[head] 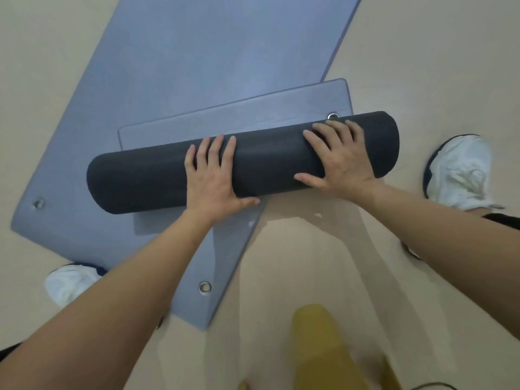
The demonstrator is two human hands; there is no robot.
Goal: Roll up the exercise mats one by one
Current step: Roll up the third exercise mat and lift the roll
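A mat is rolled into a thick dark roll (pixel 140 181) lying across the middle of the view, with a short flat blue-grey tail (pixel 233 119) still showing beyond it. Both palms press flat on top of the roll: my left hand (pixel 215 175) near its middle, my right hand (pixel 337 159) toward its right end, fingers spread. Under the roll lies a second, flat blue-grey mat (pixel 183 52) that stretches away to the top of the view, with metal eyelets (pixel 204 287) at its near corners.
My white shoes stand on the beige floor, one at the right (pixel 461 173) beside the roll's end and one at the lower left (pixel 70 285) on the flat mat's edge. A yellow shape (pixel 318 347) hangs blurred at the bottom.
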